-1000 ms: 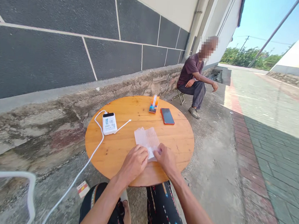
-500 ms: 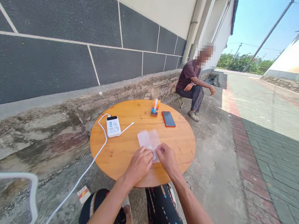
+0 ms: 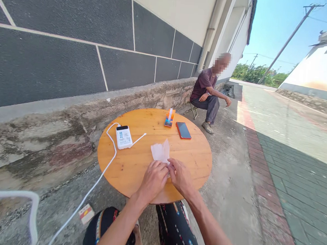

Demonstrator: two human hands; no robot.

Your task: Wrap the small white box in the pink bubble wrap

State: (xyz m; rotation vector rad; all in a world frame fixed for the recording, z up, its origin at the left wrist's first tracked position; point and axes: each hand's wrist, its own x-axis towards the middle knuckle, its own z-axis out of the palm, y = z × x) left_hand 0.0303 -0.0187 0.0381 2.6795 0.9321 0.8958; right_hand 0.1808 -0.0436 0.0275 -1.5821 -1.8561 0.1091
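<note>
On a round wooden table (image 3: 194, 158) lies a thin white tissue (image 3: 160, 152), folded narrower with its right edge raised. My left hand (image 3: 153, 179) and my right hand (image 3: 181, 176) meet at its near edge. The fingers of both are closed and pinch the tissue. My knees in dark patterned cloth show below the table's near rim.
A white power bank (image 3: 123, 137) with a white cable (image 3: 104, 167) lies at the table's left. An orange and white small box (image 3: 168, 117) and a dark phone (image 3: 183, 130) lie at the far side. A person (image 3: 206, 92) sits on a stool by the wall beyond.
The tissue has been folded from a wide flat sheet into a narrower one. My right hand moved left until it met my left hand.
</note>
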